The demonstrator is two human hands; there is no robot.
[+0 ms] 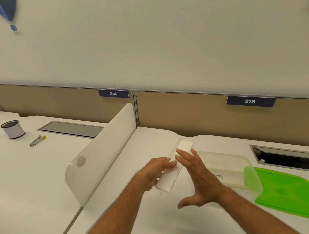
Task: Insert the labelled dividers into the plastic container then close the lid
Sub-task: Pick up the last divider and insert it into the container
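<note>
So the left hand (156, 171) is gripping a white divider (173, 167) in a clear sleeve, held just above the bench (139, 218), while the right hand (200, 179) hovers beside it with fingers spread, holding nothing. The clear plastic container (224, 165) sits at 3 o'clock from the hands, another labelled card already inside, green lid (290, 193) lying off at its 4 o'clock. Looks like the inserting step; next it probably needs swinging right and dropping in upright.

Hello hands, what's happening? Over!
Left hand gripping divider; right hand open beside it. Container empty-looking, green lid off. Nothing blocking.
</note>
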